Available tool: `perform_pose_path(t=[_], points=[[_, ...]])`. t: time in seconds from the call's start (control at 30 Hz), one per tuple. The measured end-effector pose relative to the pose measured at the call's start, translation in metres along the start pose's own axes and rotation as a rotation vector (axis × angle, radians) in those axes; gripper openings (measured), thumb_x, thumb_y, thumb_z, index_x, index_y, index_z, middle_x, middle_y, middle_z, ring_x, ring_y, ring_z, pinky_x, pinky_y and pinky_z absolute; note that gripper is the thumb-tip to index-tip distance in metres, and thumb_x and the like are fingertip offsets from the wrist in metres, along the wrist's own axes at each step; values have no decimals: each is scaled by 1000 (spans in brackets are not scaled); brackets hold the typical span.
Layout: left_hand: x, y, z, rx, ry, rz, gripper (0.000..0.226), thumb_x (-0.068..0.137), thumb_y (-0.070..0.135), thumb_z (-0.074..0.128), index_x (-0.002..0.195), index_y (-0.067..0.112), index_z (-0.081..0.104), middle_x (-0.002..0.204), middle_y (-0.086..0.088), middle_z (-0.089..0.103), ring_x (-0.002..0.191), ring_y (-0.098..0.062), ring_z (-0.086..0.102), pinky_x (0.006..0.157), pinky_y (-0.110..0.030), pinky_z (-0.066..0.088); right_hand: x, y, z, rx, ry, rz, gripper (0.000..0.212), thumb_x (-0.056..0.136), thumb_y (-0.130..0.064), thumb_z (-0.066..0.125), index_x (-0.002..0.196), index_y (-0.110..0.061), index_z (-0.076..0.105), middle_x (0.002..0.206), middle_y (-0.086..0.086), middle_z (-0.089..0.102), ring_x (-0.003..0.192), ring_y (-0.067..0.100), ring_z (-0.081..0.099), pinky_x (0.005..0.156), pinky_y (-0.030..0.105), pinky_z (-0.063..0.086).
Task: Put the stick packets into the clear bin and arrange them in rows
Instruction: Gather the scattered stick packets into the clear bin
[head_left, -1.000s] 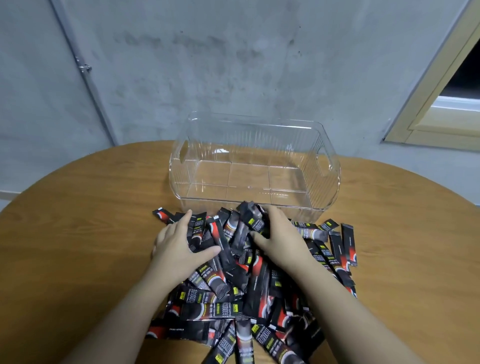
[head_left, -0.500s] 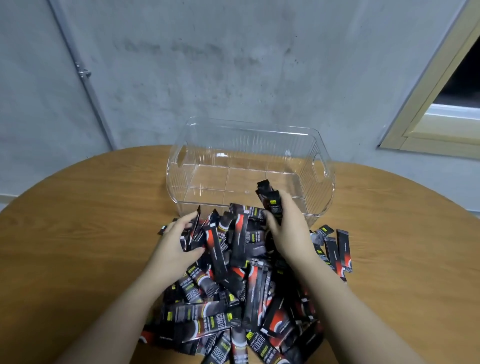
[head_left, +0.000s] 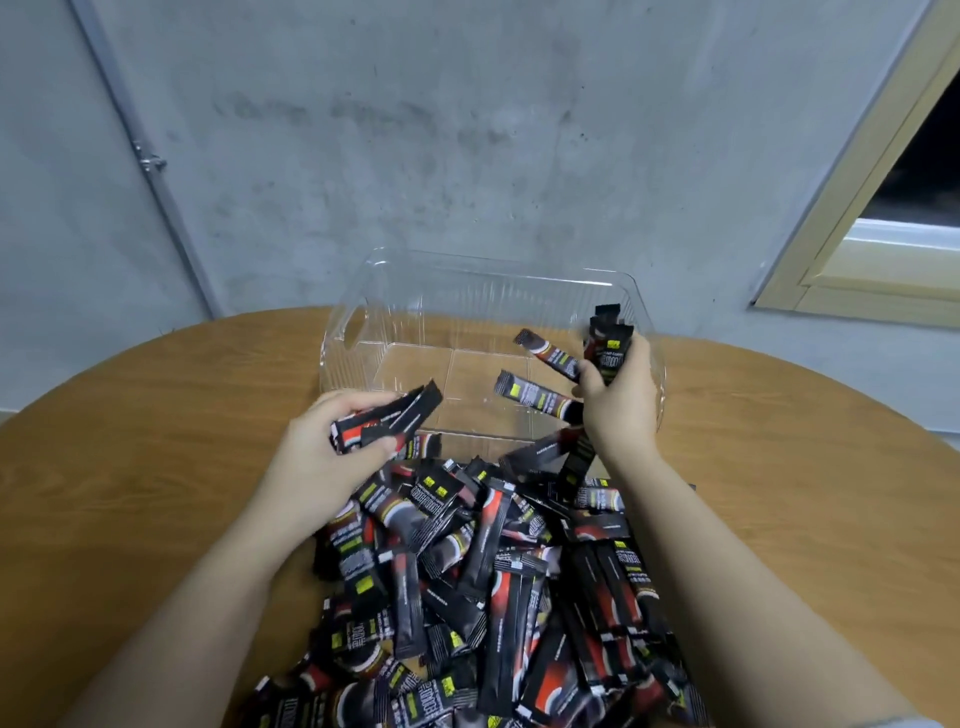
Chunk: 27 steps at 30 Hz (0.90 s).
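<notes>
1. Two hands work at the clear bin (head_left: 488, 291), which sits toward the far edge of the round wooden table (head_left: 156, 441).
2. Left hand (head_left: 332, 457): fingers curled round a small bundle of stick packets (head_left: 395, 421), just short of the bin's near wall; presumably gathered flat so they can go in as one row.
3. Right hand (head_left: 618, 400): fingers closed on a fanned, untidy bunch (head_left: 605, 348) held over the bin's right end; two packets splay leftward and look loose.
4. Bin floor looks bare; no rows yet.
5. Main packet pile (head_left: 493, 571) lies on the table directly in front of the bin.
6. Behind the bin: grey concrete wall (head_left: 467, 130), a pipe (head_left: 150, 171) left, a window frame (head_left: 857, 234) right.
</notes>
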<state>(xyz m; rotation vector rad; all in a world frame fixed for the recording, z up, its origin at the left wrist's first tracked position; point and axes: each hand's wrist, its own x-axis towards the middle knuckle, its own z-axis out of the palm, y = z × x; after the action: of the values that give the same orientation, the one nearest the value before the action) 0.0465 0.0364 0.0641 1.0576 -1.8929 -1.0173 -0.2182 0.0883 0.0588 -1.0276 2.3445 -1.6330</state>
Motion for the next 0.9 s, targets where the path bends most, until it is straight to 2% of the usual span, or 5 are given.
perform_pose_path(t=[0.13,0.3,0.67,0.77,0.9], points=[[45,15,30,-124,100,-88,33,83,14,69,98,42,61,109,6,65,96,-16,64,84,-34,52,17,-3,16,132,-17,192,45,97,-20,52,136,-6,35,127,10,55,116,28,54,92,34,42],[76,8,63,-17,-91,-203,47,93,34,55,138,25,44,143,1,43,130,-18,43,107,-35,35,6,-1,14,-76,-315,136,58,99,-38,44,146,-7,30,144,9,46,131,24,44,106,35,35],[-7,-14,15,99,-166,84,43,88,26,62,124,45,48,138,29,39,128,13,33,111,-26,24,-89,49,-65,-195,-295,-246,23,92,-18,59,114,-24,56,108,-8,59,98,9,53,86,27,43],[-40,-29,2,154,-309,66,49,77,41,65,121,50,47,136,40,26,125,28,17,112,-26,15,-115,73,-82,-279,-335,-297,35,88,-25,65,121,-16,57,118,-11,53,116,11,48,99,21,32],[-76,-46,-10,374,-563,-72,88,52,79,64,128,64,21,140,44,-13,136,13,-18,116,-36,-5,-145,88,-96,-424,-407,-191,80,74,-63,57,139,-18,43,142,-5,37,138,12,22,115,32,17]])
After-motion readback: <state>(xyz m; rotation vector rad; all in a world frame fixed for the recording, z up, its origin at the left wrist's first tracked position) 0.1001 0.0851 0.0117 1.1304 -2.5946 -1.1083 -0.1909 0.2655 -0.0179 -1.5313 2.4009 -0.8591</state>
